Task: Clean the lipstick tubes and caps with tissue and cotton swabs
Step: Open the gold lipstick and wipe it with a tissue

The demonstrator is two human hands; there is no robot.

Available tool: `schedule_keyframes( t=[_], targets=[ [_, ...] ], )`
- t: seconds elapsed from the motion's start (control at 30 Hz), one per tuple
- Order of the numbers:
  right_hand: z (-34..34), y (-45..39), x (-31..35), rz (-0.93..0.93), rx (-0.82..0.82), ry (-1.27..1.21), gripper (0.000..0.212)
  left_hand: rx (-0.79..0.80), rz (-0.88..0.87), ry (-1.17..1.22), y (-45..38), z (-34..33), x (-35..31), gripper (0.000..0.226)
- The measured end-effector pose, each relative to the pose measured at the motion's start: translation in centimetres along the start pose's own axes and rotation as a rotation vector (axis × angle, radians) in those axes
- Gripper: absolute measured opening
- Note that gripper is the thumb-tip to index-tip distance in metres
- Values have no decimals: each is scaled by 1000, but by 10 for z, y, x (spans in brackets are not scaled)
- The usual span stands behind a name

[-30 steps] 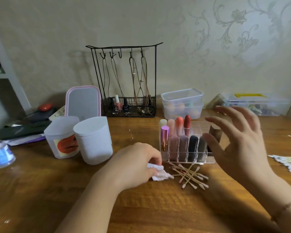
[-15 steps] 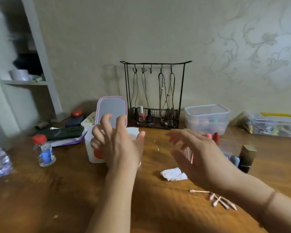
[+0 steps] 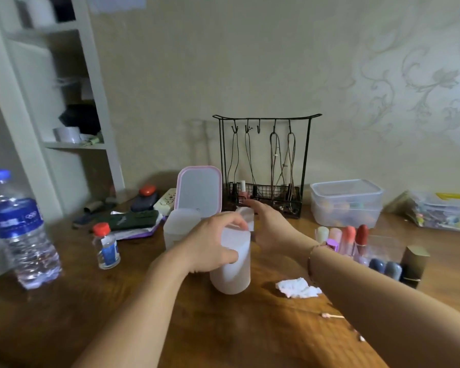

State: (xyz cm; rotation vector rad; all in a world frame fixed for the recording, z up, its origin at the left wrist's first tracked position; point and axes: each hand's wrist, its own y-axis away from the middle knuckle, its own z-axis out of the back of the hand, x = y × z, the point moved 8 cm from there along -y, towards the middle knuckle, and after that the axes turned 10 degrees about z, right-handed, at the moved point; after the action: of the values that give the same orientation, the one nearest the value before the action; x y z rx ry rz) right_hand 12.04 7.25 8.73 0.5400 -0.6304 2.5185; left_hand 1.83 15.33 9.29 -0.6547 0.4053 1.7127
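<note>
Right at the middle of the desk (image 3: 64, 328), the left hand (image 3: 213, 245) curls round the upper part of a white cylindrical container (image 3: 231, 272), thumb on its near side, hiding much of its rim. The right hand (image 3: 270, 229) reaches in from the right and pinches something pale and translucent at the container's top; blur makes it hard to tell whether that is a tissue sheet or a lid. A crumpled tissue (image 3: 298, 288) lies just right of the container. Farther right, the lipstick tubes (image 3: 353, 240) stand in a clear organizer (image 3: 383, 245), partly cut off by the right forearm, which also covers most of the cotton swabs (image 3: 332, 316), leaving only a tip or two showing. A second white container (image 3: 178, 229) sits behind the left hand, half hidden. At the left edge stands a blurred water bottle (image 3: 19, 229), with a small red-capped bottle (image 3: 105, 247) near it.
</note>
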Motion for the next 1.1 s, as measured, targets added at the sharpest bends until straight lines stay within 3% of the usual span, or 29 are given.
schedule_keyframes(
  t=[0.1, 0.2, 0.23, 0.3, 0.4, 0.53, 0.67, 0.77, 1.0, 1.1],
  targets=[
    [0, -3, 6, 33, 15, 148, 81, 66, -20, -11, 0, 1, -6, 52],
    [8, 1, 10, -19, 81, 459, 29, 37, -87, -27, 1, 1, -12, 37],
    [12, 4, 10, -56, 95, 559, 22, -20, -101, -42, 2, 1, -14, 26],
    [15, 12, 10, -107, 157, 690, 29, -219, -117, -115, 4, 5, -15, 11],
    [14, 21, 16, -111, 247, 714, 38, -432, -175, -283, 10, 4, -18, 27],
    [11, 16, 23, -102, 200, 592, 54, -404, -232, -226, 9, 0, -18, 43],
    [-2, 19, 16, -164, 200, 536, 17, -448, -201, -313, 11, -3, -19, 40],
    [-5, 28, 16, -173, 217, 538, 17, -506, -91, -405, 8, -4, -20, 45],
    [0, 46, 27, -163, 229, 588, 20, -571, -71, -557, -8, -16, -35, 46],
    [25, 54, 29, -165, 155, 525, 17, -539, -37, -554, -14, -14, -36, 45]
  ],
)
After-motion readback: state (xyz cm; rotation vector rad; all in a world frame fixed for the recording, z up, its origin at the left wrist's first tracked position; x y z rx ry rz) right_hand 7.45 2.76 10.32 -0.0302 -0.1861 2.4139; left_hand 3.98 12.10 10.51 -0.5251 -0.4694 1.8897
